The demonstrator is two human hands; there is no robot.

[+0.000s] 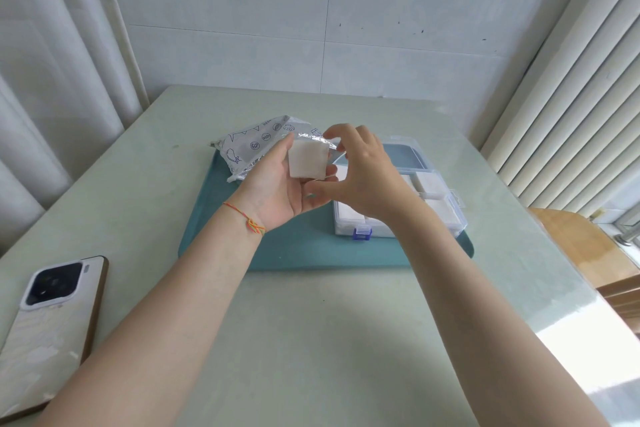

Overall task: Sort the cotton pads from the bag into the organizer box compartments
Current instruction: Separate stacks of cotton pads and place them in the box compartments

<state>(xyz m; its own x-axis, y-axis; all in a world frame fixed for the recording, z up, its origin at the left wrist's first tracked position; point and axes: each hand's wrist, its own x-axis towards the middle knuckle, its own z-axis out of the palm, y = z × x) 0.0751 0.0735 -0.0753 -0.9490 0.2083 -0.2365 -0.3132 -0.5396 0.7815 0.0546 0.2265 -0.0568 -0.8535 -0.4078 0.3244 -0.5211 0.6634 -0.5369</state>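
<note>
A stack of white square cotton pads [307, 160] is sitting upright, raised above the tray, just in front of the bag's mouth. The bag [258, 144], silvery-white plastic printed with dark blue line drawings, is lying crumpled at the far left of the tray, its opening facing right. The clear organizer box [429, 198] is lying open to the right, its near compartments holding flat white pads; a blue latch is showing on its front edge
</note>
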